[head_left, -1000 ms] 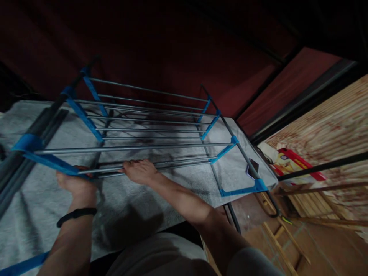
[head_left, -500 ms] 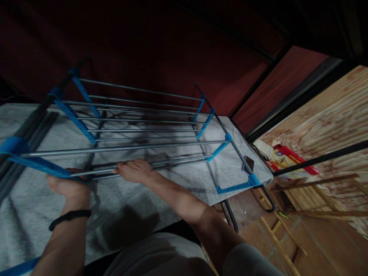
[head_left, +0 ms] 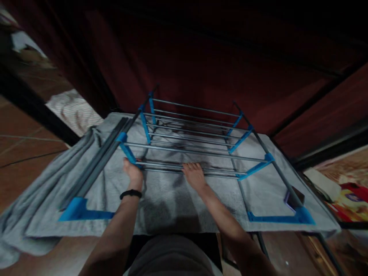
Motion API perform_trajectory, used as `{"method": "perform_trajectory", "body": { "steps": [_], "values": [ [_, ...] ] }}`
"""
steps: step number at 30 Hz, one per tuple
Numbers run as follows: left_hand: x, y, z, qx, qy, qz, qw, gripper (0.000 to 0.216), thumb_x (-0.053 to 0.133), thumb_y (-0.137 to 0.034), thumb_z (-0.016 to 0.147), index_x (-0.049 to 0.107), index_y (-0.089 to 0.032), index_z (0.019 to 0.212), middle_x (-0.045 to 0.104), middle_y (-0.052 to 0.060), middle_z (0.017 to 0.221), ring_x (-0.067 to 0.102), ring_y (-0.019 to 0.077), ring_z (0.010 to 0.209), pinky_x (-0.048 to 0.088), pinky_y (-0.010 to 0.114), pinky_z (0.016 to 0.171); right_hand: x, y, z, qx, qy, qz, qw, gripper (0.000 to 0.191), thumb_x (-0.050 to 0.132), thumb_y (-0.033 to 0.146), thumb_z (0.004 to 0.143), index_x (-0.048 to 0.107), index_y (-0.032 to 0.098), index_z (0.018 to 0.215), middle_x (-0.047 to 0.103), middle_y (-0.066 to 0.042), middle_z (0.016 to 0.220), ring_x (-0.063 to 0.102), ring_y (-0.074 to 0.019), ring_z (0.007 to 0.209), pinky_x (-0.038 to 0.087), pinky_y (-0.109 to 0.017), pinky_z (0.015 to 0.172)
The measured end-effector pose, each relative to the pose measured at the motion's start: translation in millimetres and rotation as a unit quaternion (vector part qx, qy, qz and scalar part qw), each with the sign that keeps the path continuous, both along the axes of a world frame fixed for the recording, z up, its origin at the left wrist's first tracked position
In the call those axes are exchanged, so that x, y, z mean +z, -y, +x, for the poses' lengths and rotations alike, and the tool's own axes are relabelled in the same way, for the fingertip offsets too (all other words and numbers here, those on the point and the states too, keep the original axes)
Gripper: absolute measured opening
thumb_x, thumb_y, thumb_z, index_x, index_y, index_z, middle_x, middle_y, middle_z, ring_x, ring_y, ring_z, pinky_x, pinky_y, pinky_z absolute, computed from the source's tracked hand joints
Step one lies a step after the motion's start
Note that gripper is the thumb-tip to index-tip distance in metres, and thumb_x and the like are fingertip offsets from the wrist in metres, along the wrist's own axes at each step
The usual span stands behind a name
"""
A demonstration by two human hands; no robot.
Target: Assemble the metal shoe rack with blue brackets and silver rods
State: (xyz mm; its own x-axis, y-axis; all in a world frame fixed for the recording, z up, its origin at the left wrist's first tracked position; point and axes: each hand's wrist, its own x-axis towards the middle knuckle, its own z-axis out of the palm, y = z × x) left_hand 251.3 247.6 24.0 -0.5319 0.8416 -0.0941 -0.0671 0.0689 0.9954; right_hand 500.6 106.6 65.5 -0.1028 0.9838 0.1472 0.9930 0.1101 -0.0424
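The rack [head_left: 195, 152] stood on the cloth-covered tabletop [head_left: 162, 203]. The left hand [head_left: 133, 173] was wrapped around a blue bracket's [head_left: 128, 153] lower end, fingers partly hidden; the right hand [head_left: 194, 175] curled over the lower front rods [head_left: 218, 170].

The person in front of me wears a dull grey cloth top [head_left: 172, 255], rounded at the front and dim with shadow. A narrow black band [head_left: 131, 193], slightly uneven along its edge, circles the left wrist. The left hand [head_left: 133, 172] and right hand [head_left: 194, 174] are bare; so are the left forearm [head_left: 122, 226], the right forearm [head_left: 215, 207] and the right wrist [head_left: 203, 188].
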Motion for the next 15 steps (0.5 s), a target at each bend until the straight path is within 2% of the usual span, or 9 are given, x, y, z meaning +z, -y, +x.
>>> {"method": "perform_trajectory", "body": {
  "steps": [4, 9, 12, 15],
  "values": [
    [-1.9, 3, 0, 0.016, -0.002, -0.017, 1.0, 0.055, 0.02, -0.046, 0.1, 0.057, -0.02, 0.07, 0.058, 0.006, 0.065, 0.056, 0.0201, 0.063, 0.049, 0.035, 0.063, -2.9, -4, -3, -0.018, 0.018, -0.014, 1.0, 0.024, 0.044, 0.032, 0.105, 0.064, 0.02, 0.109, 0.073, -0.011, 0.108, 0.067, -0.0221, 0.1, 0.045, -0.036, 0.09],
    [-4.4, 10, -2, 0.012, -0.029, -0.014, 0.999, 0.056, 0.022, -0.047, 0.102, 0.062, -0.02, 0.074, 0.061, 0.008, 0.07, 0.059, 0.0217, 0.069, 0.053, 0.037, 0.074, 0.2, -6, -8, -0.031, 0.028, -0.021, 0.999, 0.026, 0.041, 0.03, 0.105, 0.065, 0.02, 0.106, 0.074, -0.01, 0.104, 0.07, -0.0217, 0.095, 0.046, -0.034, 0.084],
    [-7.8, 17, 0, 0.03, -0.063, 0.005, 0.998, 0.05, 0.023, -0.043, 0.104, 0.062, -0.018, 0.087, 0.066, 0.011, 0.089, 0.061, 0.0228, 0.087, 0.052, 0.037, 0.088, -0.8, -6, -7, -0.036, 0.032, -0.015, 0.999, 0.025, 0.041, 0.029, 0.104, 0.065, 0.02, 0.105, 0.075, -0.01, 0.103, 0.07, -0.0209, 0.094, 0.046, -0.033, 0.082],
    [-13.1, 32, 3, 0.034, -0.106, 0.036, 0.993, 0.041, 0.026, -0.037, 0.104, 0.06, -0.015, 0.108, 0.065, 0.015, 0.115, 0.06, 0.0239, 0.111, 0.047, 0.037, 0.104, -3.4, -5, -7, -0.037, 0.031, -0.003, 0.999, 0.024, 0.042, 0.028, 0.104, 0.065, 0.02, 0.104, 0.075, -0.01, 0.103, 0.07, -0.0201, 0.093, 0.045, -0.032, 0.082]
  ]
}}
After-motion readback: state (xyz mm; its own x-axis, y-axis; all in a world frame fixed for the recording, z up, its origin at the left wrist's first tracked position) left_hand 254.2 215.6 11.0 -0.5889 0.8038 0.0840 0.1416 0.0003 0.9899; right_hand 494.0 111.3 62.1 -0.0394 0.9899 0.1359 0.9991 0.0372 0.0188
